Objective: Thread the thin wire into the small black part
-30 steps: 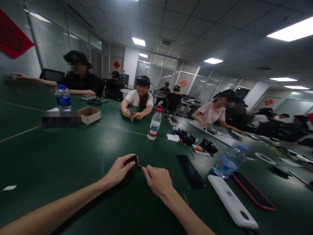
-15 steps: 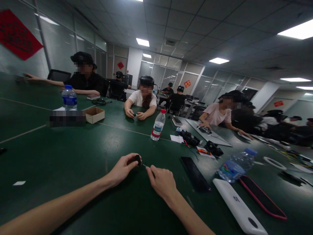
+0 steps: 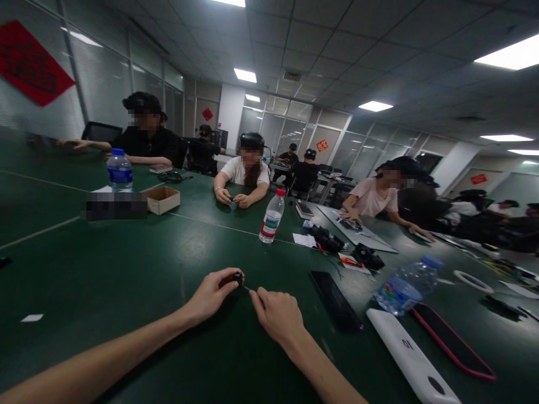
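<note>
Between the thumb and fingers of my left hand (image 3: 215,293) is a small black part (image 3: 238,278), too small to name further. My right hand (image 3: 275,314) is closed around a thin tool whose narrow metal shaft (image 3: 246,288) points left at the black part. Whether the tip touches it I cannot tell; the tool's handle is hidden in my fingers. Both hands are just above the dark green table (image 3: 189,359). To the right of my right hand lies a black phone-like slab (image 3: 337,300).
A red-capped bottle (image 3: 271,217) stands ahead. On the right are a blue-capped bottle (image 3: 406,286), a white power bank-like slab (image 3: 410,353) and a red-edged phone (image 3: 455,339). An open cardboard box (image 3: 163,200) sits at the left. Several people sit around, one straight across (image 3: 244,174).
My left hand has tilted the small black part slightly, and both hands sit a touch lower. Far left, a co-worker's outstretched arm has drawn back.
</note>
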A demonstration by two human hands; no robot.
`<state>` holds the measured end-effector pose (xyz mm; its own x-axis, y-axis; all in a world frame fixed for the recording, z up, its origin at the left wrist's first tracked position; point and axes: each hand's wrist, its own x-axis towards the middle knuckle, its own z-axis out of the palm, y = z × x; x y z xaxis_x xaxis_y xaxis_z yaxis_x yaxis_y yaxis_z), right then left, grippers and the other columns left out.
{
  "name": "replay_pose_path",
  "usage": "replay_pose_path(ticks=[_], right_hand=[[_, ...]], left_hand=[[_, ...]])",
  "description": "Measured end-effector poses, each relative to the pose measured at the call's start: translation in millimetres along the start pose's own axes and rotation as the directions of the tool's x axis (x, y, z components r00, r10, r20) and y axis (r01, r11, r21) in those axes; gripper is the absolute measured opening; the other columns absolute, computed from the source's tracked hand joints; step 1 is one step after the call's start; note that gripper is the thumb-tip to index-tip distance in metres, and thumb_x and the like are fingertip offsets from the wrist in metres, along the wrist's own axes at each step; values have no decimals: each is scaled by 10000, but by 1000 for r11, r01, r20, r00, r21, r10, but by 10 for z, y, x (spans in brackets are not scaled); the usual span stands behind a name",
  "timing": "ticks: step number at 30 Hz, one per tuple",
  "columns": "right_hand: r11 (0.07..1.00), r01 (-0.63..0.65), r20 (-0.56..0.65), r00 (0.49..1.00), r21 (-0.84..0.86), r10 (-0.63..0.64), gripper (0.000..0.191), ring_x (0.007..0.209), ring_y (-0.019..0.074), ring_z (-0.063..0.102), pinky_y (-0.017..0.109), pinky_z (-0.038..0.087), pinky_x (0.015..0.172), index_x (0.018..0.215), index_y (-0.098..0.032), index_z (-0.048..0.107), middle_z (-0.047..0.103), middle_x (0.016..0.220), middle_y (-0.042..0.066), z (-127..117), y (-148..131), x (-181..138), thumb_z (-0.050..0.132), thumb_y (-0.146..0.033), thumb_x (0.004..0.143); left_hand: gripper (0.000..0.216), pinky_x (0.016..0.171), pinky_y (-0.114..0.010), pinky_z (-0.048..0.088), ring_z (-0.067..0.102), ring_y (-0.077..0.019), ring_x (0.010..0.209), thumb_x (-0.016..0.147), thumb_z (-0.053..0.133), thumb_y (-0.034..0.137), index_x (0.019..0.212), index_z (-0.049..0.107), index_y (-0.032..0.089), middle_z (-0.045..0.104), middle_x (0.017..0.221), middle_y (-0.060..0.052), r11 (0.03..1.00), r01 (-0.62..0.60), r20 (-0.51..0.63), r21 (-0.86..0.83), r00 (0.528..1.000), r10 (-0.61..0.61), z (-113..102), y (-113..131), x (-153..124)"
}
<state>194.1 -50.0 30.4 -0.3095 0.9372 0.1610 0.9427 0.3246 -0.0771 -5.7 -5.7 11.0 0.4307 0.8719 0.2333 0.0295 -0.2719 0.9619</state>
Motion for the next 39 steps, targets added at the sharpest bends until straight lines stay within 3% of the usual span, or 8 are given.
replay_pose_path(ticks=[6,12,16,21,25,30,35,39], right_hand=[[999,22,-27,999,38,-21,473,488,92,523,195,328,484,827,-202,592,618,680,0,40,45,-15,230,-444,1011],[954,-48,-164,981,296,100,553,463,86,496,187,303,467,769,-175,562,554,589,-6,98,106,11,144,-434,1020],[971,-27,-172,983,239,70,520,482,96,501,199,279,488,741,-182,555,553,587,-6,107,95,16,202,-451,1012],[988,-41,-185,980,149,69,450,529,100,530,202,268,519,764,-186,552,592,641,1,116,77,1,254,-417,1009],[989,-35,-176,982,143,60,399,540,97,532,199,273,520,807,-186,555,604,666,1,104,71,-9,272,-385,1005],[983,-25,-166,985,182,55,365,533,99,526,202,278,515,828,-187,553,604,676,0,84,71,-15,283,-361,1000],[977,-22,-144,988,210,53,360,532,98,520,197,294,510,827,-184,555,604,683,2,81,70,-19,293,-361,999],[974,-14,-141,989,228,47,355,536,96,521,190,309,512,832,-185,559,601,685,1,63,56,-22,296,-352,1001]], left_hand=[[246,901,-329,443,592,-215,967,861,519,302,1029,641,169,669,1006,-71,999,-11,0,36,1000,11,0,23,3],[294,915,-357,438,603,-236,1004,831,574,289,1097,657,198,682,1066,-73,993,19,63,115,998,-27,27,-38,2],[303,927,-365,442,593,-231,1030,848,556,278,1127,619,177,651,1099,-92,997,51,71,-50,996,-48,32,-12,4],[456,769,-319,463,607,-170,799,862,552,339,1284,445,204,630,902,-53,957,137,24,-257,991,-135,35,11,-16],[364,673,-269,436,574,-132,686,863,546,400,1171,469,221,607,835,-20,920,151,5,-361,987,-159,46,-19,-20],[317,632,-251,415,550,-116,652,859,549,444,1046,548,187,598,823,-26,885,162,16,-436,985,-172,47,-61,12],[351,658,-269,422,560,-130,712,842,588,360,1133,547,167,605,885,-52,862,160,32,-480,986,-165,24,-59,7],[437,659,-267,422,547,-128,717,758,698,294,1149,541,181,566,845,-9,905,112,-1,-410,992,-124,21,-74,6]])
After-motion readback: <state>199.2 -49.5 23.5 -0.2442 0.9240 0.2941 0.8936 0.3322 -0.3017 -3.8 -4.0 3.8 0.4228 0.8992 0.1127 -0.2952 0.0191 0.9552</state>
